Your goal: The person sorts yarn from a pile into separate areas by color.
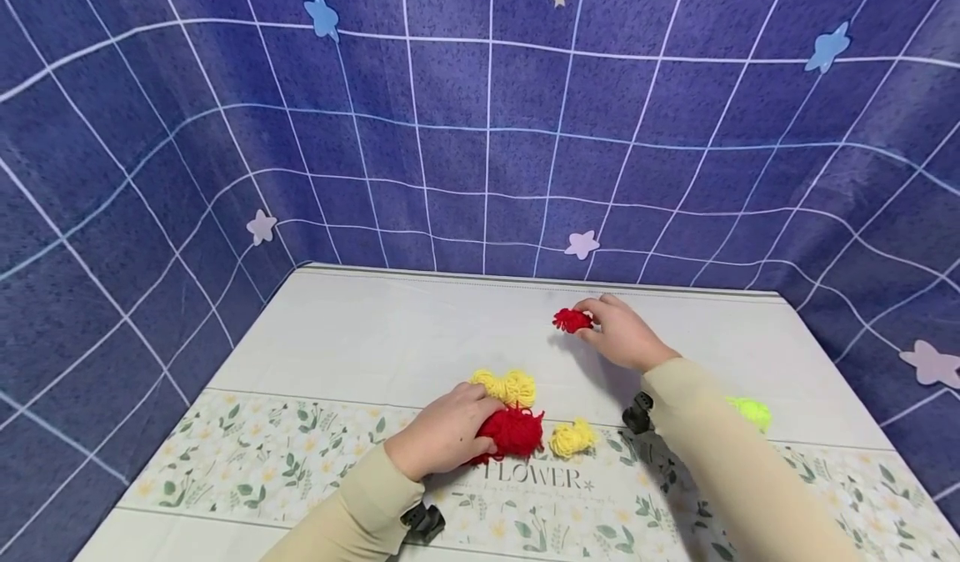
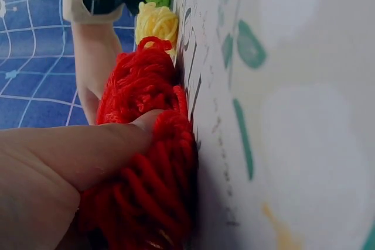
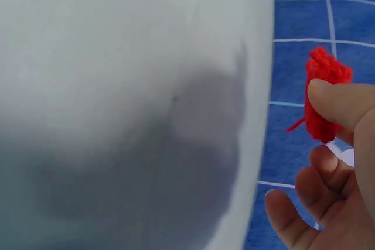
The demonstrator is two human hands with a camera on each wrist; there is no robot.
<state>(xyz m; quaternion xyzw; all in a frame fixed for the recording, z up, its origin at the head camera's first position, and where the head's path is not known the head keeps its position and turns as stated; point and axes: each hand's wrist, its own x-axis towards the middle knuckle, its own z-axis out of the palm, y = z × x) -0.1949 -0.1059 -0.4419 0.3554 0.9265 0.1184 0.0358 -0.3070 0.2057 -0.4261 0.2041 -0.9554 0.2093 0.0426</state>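
Note:
My left hand (image 1: 450, 429) grips a large red yarn bundle (image 1: 517, 432) low on the table, its thumb pressed into the strands in the left wrist view. Higher up and to the right, my right hand (image 1: 622, 333) pinches a small red yarn bundle (image 1: 572, 320) between thumb and fingers. That small piece (image 3: 328, 98) hangs above the tabletop, and the other fingers are loosely bent below it. Just behind the large red bundle lies a yellow yarn bundle (image 1: 506, 385) tied at its middle. A smaller yellow yarn bundle (image 1: 573, 438) sits to its right.
Neon green yarn (image 1: 752, 412) lies on the right, partly hidden by my right forearm. The white table (image 1: 360, 320) has a floral printed band (image 1: 285, 445) across it. A blue curtain (image 1: 450, 153) with grid lines and stars hangs behind and at both sides.

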